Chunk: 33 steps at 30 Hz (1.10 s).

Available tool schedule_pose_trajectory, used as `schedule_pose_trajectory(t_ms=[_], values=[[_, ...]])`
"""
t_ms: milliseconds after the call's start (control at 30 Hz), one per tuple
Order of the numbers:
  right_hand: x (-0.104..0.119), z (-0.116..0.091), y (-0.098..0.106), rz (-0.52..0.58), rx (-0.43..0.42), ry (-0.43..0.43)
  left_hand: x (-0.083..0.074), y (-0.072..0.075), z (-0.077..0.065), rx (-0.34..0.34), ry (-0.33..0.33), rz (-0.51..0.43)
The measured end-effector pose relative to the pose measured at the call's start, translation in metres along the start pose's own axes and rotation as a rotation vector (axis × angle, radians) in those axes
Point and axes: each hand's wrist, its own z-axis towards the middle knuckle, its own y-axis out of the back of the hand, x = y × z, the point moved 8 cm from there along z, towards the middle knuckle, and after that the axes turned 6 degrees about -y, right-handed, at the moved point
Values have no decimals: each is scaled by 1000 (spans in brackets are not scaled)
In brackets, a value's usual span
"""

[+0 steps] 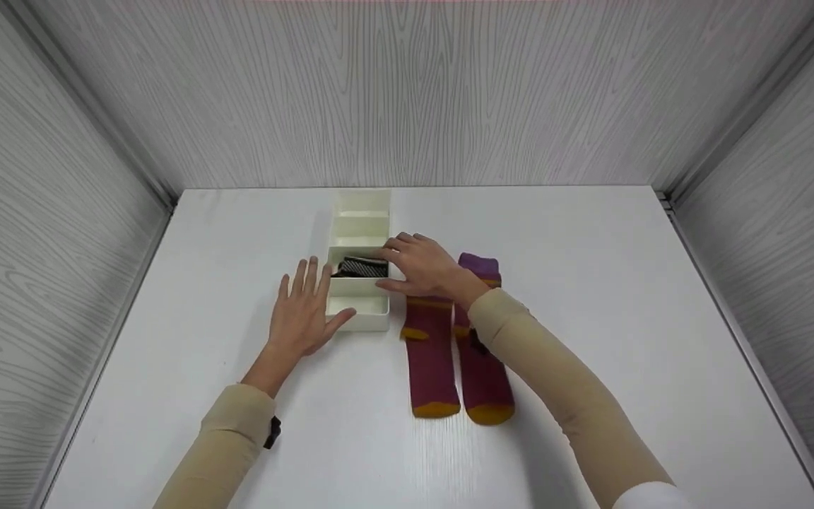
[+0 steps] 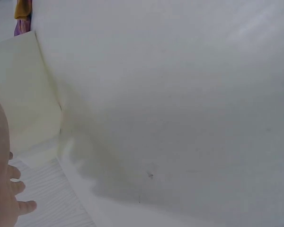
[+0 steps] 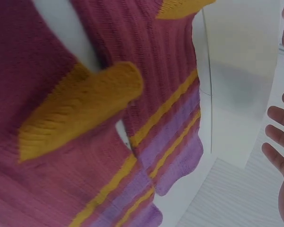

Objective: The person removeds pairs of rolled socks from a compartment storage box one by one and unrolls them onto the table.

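Note:
A pale cream box (image 1: 361, 323) with several compartments in a row stands near the middle of the table. One of its middle compartments holds a folded black-and-white patterned fabric piece (image 1: 363, 267), perhaps a sock. My left hand (image 1: 299, 314) lies along the box's left side, fingers straight and spread, thumb over the front compartment. At the right rim, my right hand (image 1: 421, 265) reaches over with loosely extended fingers near the folded piece; contact cannot be told. Beneath my right forearm lie two maroon socks (image 1: 434, 371) with mustard heels and toes and purple-striped cuffs (image 3: 173, 127), side by side.
The white table (image 1: 612, 283) is bounded by grey wood-grain panels at the back (image 1: 520, 92), left (image 1: 39, 212) and right (image 1: 788, 212). The socks lie just right of the box, toes toward the front.

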Motion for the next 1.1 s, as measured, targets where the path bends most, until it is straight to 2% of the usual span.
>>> schedule_pose_trajectory(t_ms=[200,667,867,1100], values=[[1,10,2,-26,9,17,0,-3,-1,-10,11,-40],[3,27,2,-73,45,18,3,-4,-1,-15,20,-35],[4,35,3,-44,93,-28,5,-4,-2,-2,27,-33],[9,41,-1,-101,160,-26,1,-3,-1,-20,10,-51]])
